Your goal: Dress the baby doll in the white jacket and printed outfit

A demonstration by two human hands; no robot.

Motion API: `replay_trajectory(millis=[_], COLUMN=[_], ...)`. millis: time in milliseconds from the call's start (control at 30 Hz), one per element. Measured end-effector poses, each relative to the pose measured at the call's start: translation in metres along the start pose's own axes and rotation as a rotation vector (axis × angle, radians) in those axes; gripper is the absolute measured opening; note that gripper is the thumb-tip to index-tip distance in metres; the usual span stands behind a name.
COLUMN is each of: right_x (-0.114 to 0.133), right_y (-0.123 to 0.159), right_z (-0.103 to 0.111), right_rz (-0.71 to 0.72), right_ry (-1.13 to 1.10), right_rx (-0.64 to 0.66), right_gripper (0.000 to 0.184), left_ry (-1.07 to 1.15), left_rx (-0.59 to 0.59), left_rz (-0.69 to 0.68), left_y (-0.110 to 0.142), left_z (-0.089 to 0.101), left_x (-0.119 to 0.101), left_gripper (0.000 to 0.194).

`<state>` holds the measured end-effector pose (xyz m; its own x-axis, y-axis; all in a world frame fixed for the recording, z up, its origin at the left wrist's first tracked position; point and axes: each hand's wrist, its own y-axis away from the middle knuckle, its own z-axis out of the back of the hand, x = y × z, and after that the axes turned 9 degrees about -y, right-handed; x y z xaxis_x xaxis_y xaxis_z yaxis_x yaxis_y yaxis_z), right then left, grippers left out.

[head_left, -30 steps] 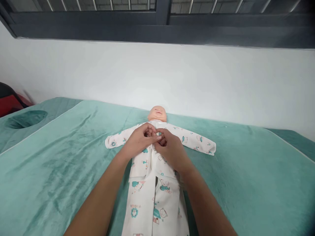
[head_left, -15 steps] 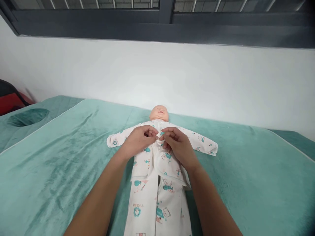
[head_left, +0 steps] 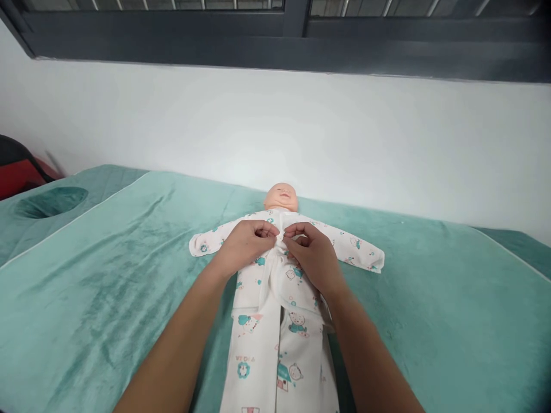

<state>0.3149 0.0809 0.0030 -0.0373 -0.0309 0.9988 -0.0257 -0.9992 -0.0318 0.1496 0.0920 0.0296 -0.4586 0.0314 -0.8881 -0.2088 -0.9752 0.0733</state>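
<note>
A baby doll (head_left: 280, 197) lies on its back on a teal blanket (head_left: 107, 269), arms spread out. It wears a white sleepsuit (head_left: 262, 344) printed with teal animals. My left hand (head_left: 245, 245) and my right hand (head_left: 310, 252) meet over the doll's chest. Both pinch the front edges of the sleepsuit top, fingers curled, around a small white fastener between the thumbs. The lower flap of the top hangs loose over the doll's belly.
A white wall (head_left: 301, 132) rises right behind the doll's head, under a dark window frame (head_left: 284, 46). A round dent (head_left: 47, 202) shows in the teal cover at far left, beside a red and black object (head_left: 17, 172).
Both hands stayed on the doll's chest and shifted slightly. The fingers now pinch the fabric edges closer together at the fastener. The view rose a little.
</note>
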Motion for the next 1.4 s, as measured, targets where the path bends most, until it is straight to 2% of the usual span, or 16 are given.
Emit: replay_trajectory(millis=[133, 433, 667, 900, 1000, 1100, 1200, 1300, 1400], right_x=[0.000, -0.002, -0.003, -0.001, 0.007, 0.020, 0.033, 0.040, 0.041], right_y=[0.000, -0.002, -0.002, -0.001, 0.004, 0.014, 0.028, 0.037, 0.040], right_z=[-0.002, 0.001, 0.001, 0.000, 0.001, 0.000, 0.000, 0.002, 0.009], right_rz=[-0.011, -0.028, -0.023, -0.051, 0.002, 0.086, 0.096, 0.058, 0.018], right_ry=[-0.002, -0.022, -0.062, -0.047, 0.070, 0.385, 0.657, 0.771, 0.774], right_rx=[-0.017, 0.034, 0.018, 0.007, 0.048, 0.155, 0.238, 0.275, 0.328], right_gripper=[0.018, 0.020, 0.022, 0.024, 0.025, 0.035, 0.034, 0.024, 0.022], left_ry=[0.000, 0.027, 0.065, -0.022, -0.013, -0.009, -0.036, -0.077, -0.127], left_rx=[0.019, 0.074, -0.009, -0.033, -0.032, -0.002, 0.080, 0.177, 0.274], left_rz=[-0.019, -0.126, -0.187, -0.197, -0.170, -0.164, -0.213, -0.262, -0.285], left_y=[-0.001, -0.005, -0.008, -0.009, -0.008, -0.008, -0.005, -0.001, 0.003], left_z=[0.000, 0.000, -0.003, -0.002, -0.001, 0.002, 0.008, 0.017, 0.024], left_x=[0.001, 0.009, 0.014, 0.014, 0.014, 0.015, 0.015, 0.013, 0.010], left_gripper=[0.018, 0.015, 0.028, 0.019, 0.014, 0.013, 0.011, 0.010, 0.019])
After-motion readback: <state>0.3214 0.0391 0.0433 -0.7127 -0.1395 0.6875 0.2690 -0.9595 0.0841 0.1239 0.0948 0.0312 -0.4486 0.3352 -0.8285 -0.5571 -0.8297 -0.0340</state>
